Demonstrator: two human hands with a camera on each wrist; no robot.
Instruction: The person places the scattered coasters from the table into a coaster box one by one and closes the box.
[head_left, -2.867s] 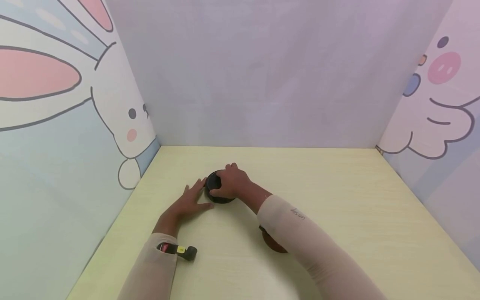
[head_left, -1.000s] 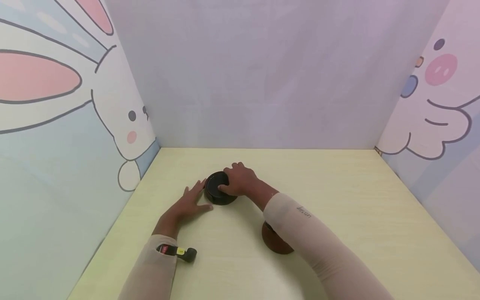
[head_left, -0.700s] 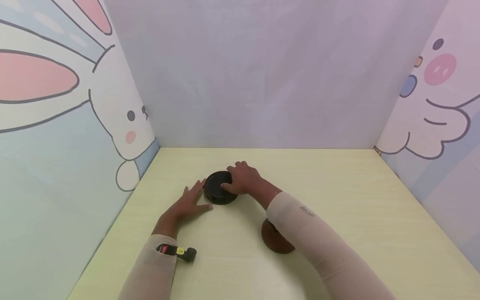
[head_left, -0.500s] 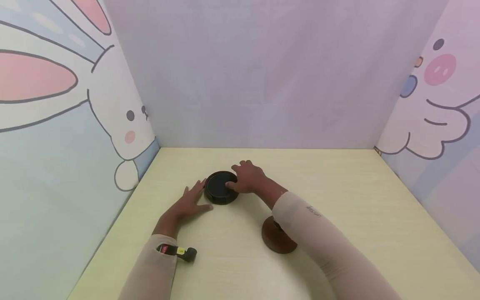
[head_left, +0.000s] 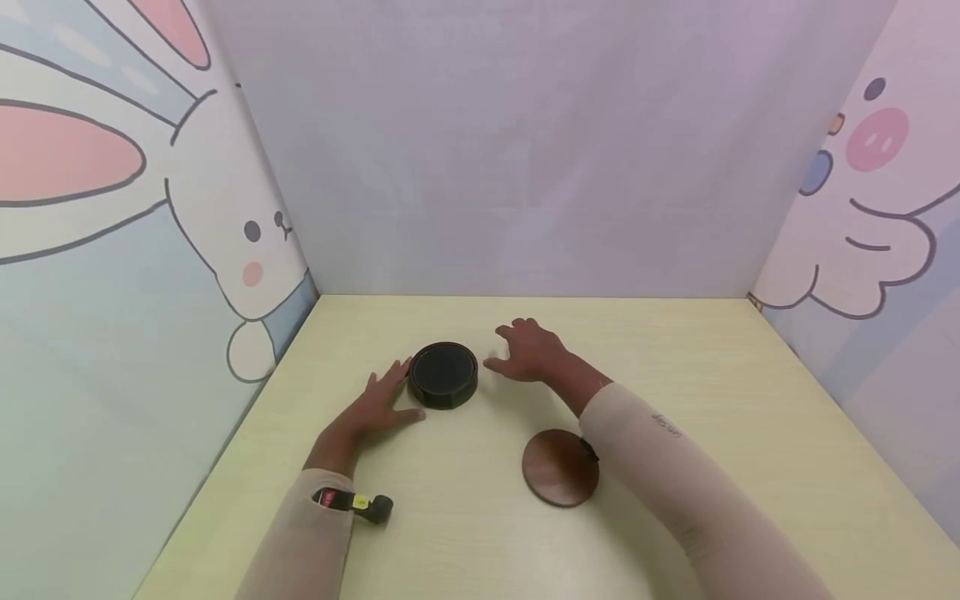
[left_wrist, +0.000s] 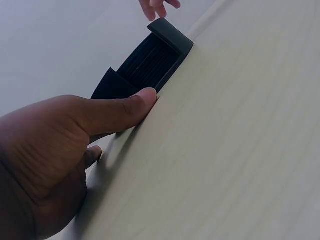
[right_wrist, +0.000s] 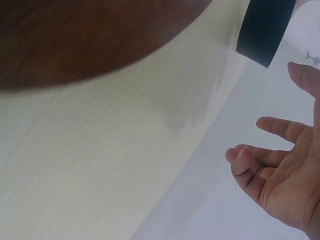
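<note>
A round black coaster holder (head_left: 444, 375) lies on the table, left of centre. In the left wrist view, a gap in the holder's side (left_wrist: 150, 60) shows a stack of thin dark layers. My left hand (head_left: 378, 406) rests beside it, thumb and fingers spread along its left side, the thumb at its lower edge. Off to the right, my right hand (head_left: 531, 350) is apart from the holder, held above the table with fingers loosely bent and nothing in them. A brown round coaster (head_left: 558, 471) lies nearer to me, its right edge by the right forearm.
The pale wooden table (head_left: 675, 358) is walled by a plain lilac back panel (head_left: 525, 167). Side panels carry a cartoon rabbit (head_left: 240, 217) and a pig (head_left: 885, 142). A wrist camera (head_left: 381, 509) sticks out from my left cuff.
My right hand has let go of the black coaster holder and moved right, uncovering its top. More of the brown coaster shows as the right forearm shifts right. My left hand stays put.
</note>
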